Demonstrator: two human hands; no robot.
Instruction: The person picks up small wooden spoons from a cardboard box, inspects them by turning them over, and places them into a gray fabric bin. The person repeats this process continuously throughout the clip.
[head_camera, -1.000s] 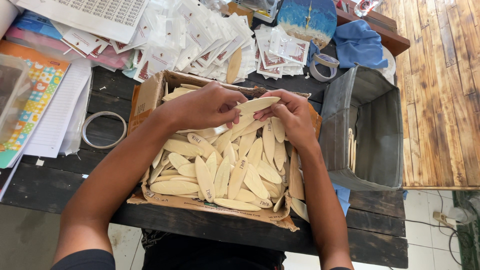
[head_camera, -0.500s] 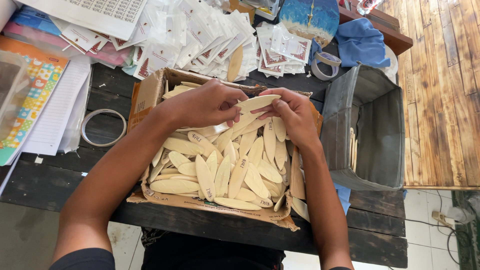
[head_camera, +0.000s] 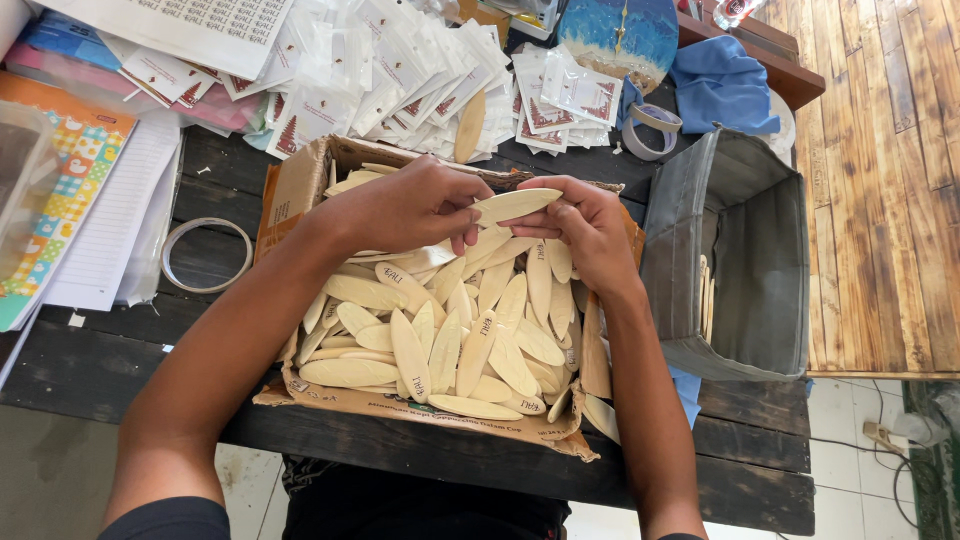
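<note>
We hold a pale wooden blade (head_camera: 515, 205), flat, leaf-shaped and pointed at both ends, level above a cardboard box (head_camera: 300, 185) heaped with many more of the same kind. Our left hand (head_camera: 415, 205) pinches its near end, fingers (head_camera: 470, 215) curled shut on the wood; our right hand (head_camera: 585, 230) grips the far end the same way. The box sits on a dark plank worktop (head_camera: 150, 350). Just beside it to the right stands a grey fabric bin (head_camera: 760, 270), and small plastic packets (head_camera: 400, 70) lie spread beyond.
</note>
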